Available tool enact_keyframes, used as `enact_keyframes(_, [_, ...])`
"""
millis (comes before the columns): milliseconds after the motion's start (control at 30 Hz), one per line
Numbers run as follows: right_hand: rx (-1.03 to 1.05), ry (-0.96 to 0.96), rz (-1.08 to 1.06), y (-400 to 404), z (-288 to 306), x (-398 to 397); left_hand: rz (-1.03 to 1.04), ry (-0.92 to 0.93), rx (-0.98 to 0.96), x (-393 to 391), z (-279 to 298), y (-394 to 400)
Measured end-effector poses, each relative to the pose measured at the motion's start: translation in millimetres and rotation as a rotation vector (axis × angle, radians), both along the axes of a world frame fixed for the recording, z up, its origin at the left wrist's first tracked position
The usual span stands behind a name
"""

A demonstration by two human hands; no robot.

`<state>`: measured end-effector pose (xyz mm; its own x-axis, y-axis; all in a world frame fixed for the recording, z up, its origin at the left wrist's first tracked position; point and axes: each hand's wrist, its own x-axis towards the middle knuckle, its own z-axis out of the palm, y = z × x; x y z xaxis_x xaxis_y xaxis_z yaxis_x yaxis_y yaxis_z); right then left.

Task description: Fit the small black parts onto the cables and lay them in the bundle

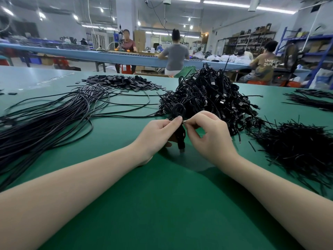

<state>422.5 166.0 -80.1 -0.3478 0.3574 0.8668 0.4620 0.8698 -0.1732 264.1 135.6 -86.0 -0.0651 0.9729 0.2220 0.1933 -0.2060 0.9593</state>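
**Both hands pinch one coiled cable over the green desk**

Head view: the left hand (158,136) and right hand (210,136) meet above the middle of the desk (162,204), fingertips almost touching. The left hand's thumb and forefinger are curled round a coiled black cable (180,134); a loop of it stands above the fingers and the rest hangs down toward the desk. The right hand pinches something small at the top of the coil, beside the left fingertips; what it is cannot be told.

Just behind the hands lies a tall heap (212,98) of coiled cables with plugs. To the left, a bundle (46,121) of long straight cables fans across the desk toward the near edge. Behind that bundle, farther back, sits a flat pile of small black parts (124,83). At the right, a mound of thin black ties (299,148) lies near the right forearm, and more thin strands (311,100) lie at the far right.

Beyond the desk, people sit and stand at a long blue bench (111,56).
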Motion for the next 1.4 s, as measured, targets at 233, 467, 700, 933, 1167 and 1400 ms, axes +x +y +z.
enact_keyframes(233, [0.365,-0.275,-0.096,-2.1,4.2,3.4,-0.074,-0.102,-0.085,1.3,7.4,-6.4])
enact_keyframes(467, [0.199,-0.079,-0.111,-3.3,-0.2,0.4,0.013,-0.087,0.068,3.3,3.0,-7.4])
enact_keyframes(700, [0.093,0.004,-0.112,-1.3,-1.0,3.4,0.048,0.135,0.389,7.7,-5.9,-9.7])
enact_keyframes(933, [-0.005,0.038,-0.071,0.8,-2.7,4.7,0.081,0.353,0.529,3.9,-9.5,-8.2])
enact_keyframes(1167, [-0.044,-0.024,-0.018,-0.3,-5.7,-0.6,0.233,0.411,0.51,-3.3,-6.8,-4.7])
enact_keyframes(1400, [-0.035,0.025,-0.005,-0.5,-3.8,1.8,0.278,0.448,0.532,-3.8,-5.0,-6.0])
